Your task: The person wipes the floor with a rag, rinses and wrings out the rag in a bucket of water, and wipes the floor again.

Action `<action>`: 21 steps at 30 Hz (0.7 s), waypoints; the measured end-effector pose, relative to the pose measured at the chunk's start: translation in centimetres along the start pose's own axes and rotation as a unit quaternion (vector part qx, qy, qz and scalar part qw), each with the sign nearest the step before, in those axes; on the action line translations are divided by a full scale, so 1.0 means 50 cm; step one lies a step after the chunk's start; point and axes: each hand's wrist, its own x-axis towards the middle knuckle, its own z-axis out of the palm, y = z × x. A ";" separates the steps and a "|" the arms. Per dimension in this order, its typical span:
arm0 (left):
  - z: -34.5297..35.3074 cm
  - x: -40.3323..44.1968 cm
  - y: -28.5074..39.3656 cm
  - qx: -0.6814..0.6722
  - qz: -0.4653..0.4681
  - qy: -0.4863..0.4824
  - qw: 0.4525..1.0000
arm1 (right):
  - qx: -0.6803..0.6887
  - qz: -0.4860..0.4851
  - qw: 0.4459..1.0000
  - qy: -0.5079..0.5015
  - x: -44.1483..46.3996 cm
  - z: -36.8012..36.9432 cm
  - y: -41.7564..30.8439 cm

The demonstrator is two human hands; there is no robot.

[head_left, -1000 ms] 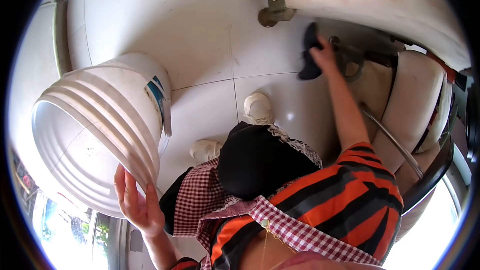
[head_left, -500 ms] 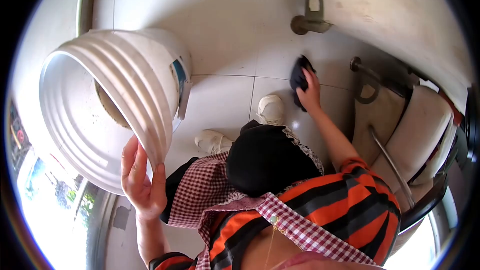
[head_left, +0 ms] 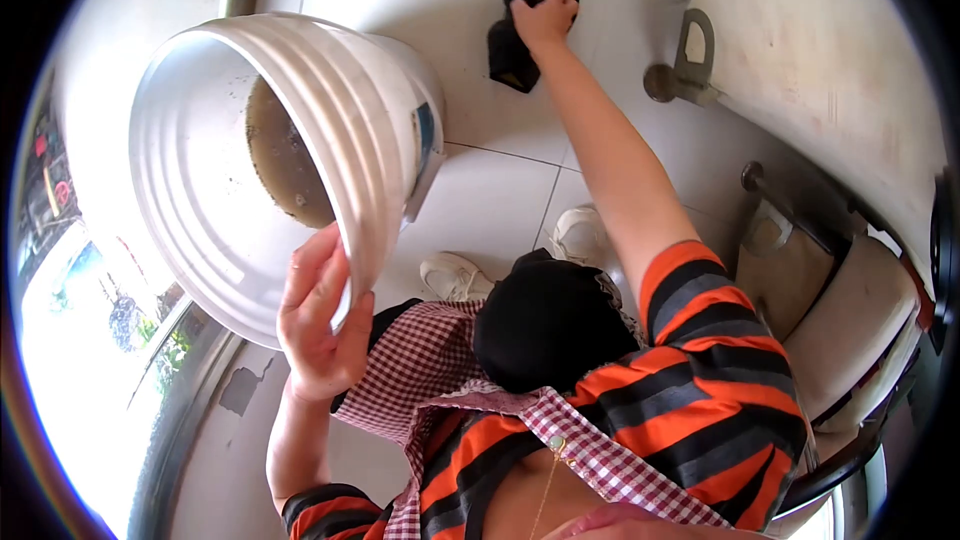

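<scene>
A large white ribbed bucket (head_left: 365,100) leans at the left with its mouth turned toward me. Murky brown water (head_left: 285,155) with dark specks lies inside it. My left hand (head_left: 325,315) grips the bucket's near rim, fingers at the inner side and thumb on the outside. Farther out, my right hand (head_left: 545,18) is closed over a black cloth (head_left: 512,55) and presses it on the tiled floor. Small dark bits lie by the cloth's far edge.
White floor tiles (head_left: 490,190) spread around my shoes (head_left: 458,277). A pale panel with a metal foot (head_left: 690,70) stands at the right, near a cushioned chair (head_left: 850,325). Along the left run a door frame (head_left: 205,380) and a bright opening.
My right hand has swept the black cloth from beside my shoe to farther out and left across the floor. In view, the bucket sits slightly farther right, with more of its water showing.
</scene>
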 end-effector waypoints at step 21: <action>-0.009 0.026 0.019 -0.029 0.004 0.004 1.000 | -0.277 -0.462 0.839 -0.075 0.022 -0.013 -0.054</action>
